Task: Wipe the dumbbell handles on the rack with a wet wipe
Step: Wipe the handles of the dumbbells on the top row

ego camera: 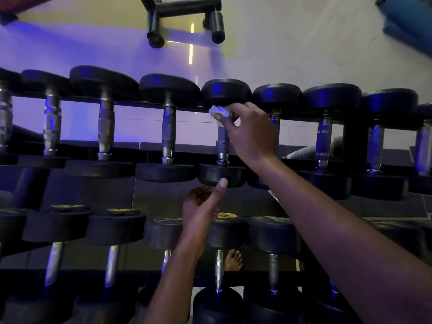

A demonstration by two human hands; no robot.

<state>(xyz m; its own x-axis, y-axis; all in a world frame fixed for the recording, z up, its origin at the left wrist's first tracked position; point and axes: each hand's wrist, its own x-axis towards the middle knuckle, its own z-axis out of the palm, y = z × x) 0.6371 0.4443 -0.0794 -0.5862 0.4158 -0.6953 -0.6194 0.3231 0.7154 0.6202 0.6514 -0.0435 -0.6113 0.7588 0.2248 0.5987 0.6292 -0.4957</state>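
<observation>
- The right hand (247,129) reached up over the upper row, its fingers curled round a crumpled white wet wipe (218,111) pressed at the far end of one dumbbell handle (222,146), just under that dumbbell's far head (225,92).
- The left hand (202,206) sat lower, thumb stretched up to touch the rim of the same dumbbell's near head (221,175); its fingers were curled loosely and held nothing.
- The right forearm (339,206) crossed in front of the neighbouring dumbbell (275,99) to the right, hiding much of its handle.
- The dumbbells lay side by side across the dark rails of the rack (131,102), with a lower row (112,230) nearer the camera.
- Heads were round, matte black and rubbery; handles were shiny metal with knurled, slightly swollen middles, tinted by purple-blue light.
- Behind the rack lay a pale floor (292,43) with dark tubular equipment legs (177,15); a bare foot (233,259) showed between the lower handles.
</observation>
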